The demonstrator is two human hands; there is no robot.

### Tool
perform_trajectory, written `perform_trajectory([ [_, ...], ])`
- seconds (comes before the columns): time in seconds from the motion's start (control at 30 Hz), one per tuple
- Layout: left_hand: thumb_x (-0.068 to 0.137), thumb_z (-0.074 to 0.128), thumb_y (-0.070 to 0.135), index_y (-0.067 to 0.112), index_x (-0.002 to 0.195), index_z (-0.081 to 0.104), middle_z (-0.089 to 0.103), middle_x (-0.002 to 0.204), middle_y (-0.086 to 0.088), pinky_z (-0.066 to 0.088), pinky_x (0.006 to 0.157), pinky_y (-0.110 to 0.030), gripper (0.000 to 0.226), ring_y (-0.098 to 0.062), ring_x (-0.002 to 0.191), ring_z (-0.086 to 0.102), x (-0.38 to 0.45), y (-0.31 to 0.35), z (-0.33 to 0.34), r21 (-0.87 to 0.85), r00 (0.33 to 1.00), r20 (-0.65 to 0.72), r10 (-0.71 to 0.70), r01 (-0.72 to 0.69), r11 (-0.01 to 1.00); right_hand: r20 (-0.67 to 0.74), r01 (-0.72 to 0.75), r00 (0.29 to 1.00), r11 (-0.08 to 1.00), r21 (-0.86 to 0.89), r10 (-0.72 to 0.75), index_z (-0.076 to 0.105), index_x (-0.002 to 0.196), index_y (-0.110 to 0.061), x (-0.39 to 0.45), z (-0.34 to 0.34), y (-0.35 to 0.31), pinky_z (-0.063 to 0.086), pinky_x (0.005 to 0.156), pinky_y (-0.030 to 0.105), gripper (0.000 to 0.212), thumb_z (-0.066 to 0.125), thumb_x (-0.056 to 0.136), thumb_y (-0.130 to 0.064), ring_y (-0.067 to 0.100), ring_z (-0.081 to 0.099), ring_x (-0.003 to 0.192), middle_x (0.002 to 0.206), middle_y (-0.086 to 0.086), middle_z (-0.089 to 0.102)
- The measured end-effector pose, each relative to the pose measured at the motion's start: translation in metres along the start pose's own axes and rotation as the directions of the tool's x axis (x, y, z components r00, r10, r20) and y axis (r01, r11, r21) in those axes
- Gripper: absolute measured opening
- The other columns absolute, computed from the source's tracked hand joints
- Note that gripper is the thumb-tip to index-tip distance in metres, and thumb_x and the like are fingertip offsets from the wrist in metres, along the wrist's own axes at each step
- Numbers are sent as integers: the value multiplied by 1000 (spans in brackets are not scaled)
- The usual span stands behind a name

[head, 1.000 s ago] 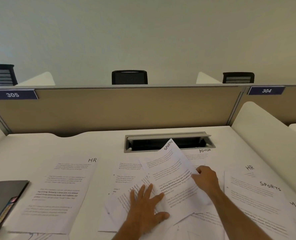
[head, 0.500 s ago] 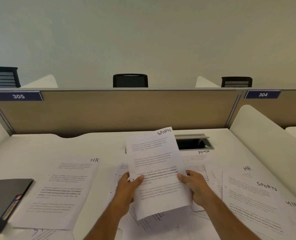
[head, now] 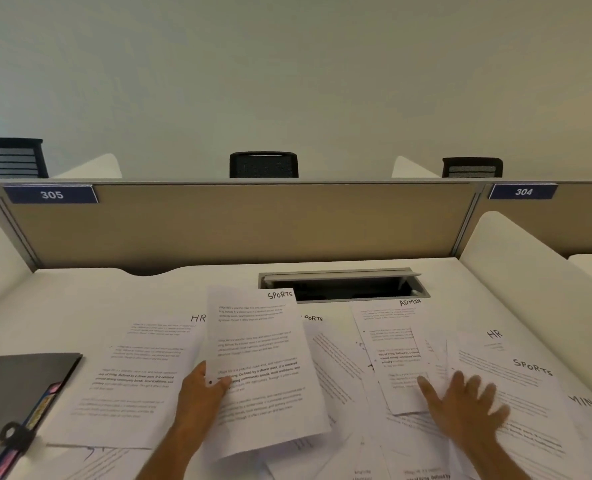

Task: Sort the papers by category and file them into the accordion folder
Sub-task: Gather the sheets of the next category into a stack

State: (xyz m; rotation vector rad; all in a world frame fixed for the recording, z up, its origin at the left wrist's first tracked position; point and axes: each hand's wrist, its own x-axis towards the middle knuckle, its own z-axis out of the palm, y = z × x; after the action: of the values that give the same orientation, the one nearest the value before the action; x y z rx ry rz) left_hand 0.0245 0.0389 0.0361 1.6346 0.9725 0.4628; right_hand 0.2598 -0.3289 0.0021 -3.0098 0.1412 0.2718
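Head view: a person sorts labelled papers on a white surface.
The left hand pinches a raised sheet marked "SPORTS"; the right hand, blurred, lies fingers spread on loose pages by the "ADMIN" sheet. An "HR" sheet lies left, beside the dark accordion folder. Divider signs read "305" and "304".
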Motion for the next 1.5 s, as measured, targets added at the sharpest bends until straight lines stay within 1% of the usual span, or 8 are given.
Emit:
perform_trajectory([
  [0.1,90,70,9,19,121,62,70,107,0,54,94,-41,34,-25,103,66,-1,-4,-2,36,1000,16,2,-3,999,66,18,998,999,48,-21,13,158,-19,-9,10,-11,4,119,64,120,-5,63,-92,37,2,153,167,12,4],
  [0.43,91,69,11,19,122,60,68,104,3,55,89,-38,33,-22,95,65,-7,-13,-6,81,1000,26,-2,0,997,195,351,901,915,196,-388,3,160,-21,-76,27,-104,-10,119,57,93,15,89,-80,28,-12,154,168,6,-7],
  [0.6,91,68,10,20,123,60,68,102,6,54,85,-34,34,-17,92,66,-10,-20,-10,65,999,39,-8,5,998,160,375,869,834,405,-468,11,160,-17,-85,17,-117,5,125,47,82,35,97,-65,28,-1,155,168,8,4],
  [0.8,91,68,11,18,125,60,69,108,0,55,92,-43,35,-25,99,67,-10,-22,-10,64,999,44,-19,16,998,-93,222,974,936,272,-204,37,147,-16,-57,-22,-81,45,103,47,82,70,83,-55,33,42,133,148,12,42],
  [0.97,91,69,11,19,123,61,70,110,-1,56,90,-41,34,-24,99,67,-12,-20,-6,45,998,58,-5,2,999,148,-156,979,981,112,139,27,147,-10,-30,-31,-46,38,108,49,118,74,61,-77,37,38,134,147,19,35],
  [1.17,90,70,9,23,114,62,73,104,2,57,84,-39,29,-18,90,70,-14,-18,-1,12,998,67,5,-6,1000,194,-211,968,935,285,160,29,143,-2,-20,-31,-44,43,105,50,118,93,56,-49,39,48,128,142,18,45],
  [1.4,90,70,9,20,118,62,71,100,6,57,77,-31,31,-14,89,69,-14,-13,-1,-19,996,84,-1,3,1000,138,-63,990,913,402,8,59,122,-2,-24,-36,-46,52,73,30,50,77,78,-17,25,63,89,108,11,68],
  [1.5,90,70,8,18,119,63,73,100,3,59,79,-37,32,-19,89,70,-11,-16,-6,-36,997,78,-29,32,999,34,16,999,845,534,-40,66,92,-1,-18,-34,-45,58,74,40,12,64,84,-10,29,67,81,92,14,72],
])
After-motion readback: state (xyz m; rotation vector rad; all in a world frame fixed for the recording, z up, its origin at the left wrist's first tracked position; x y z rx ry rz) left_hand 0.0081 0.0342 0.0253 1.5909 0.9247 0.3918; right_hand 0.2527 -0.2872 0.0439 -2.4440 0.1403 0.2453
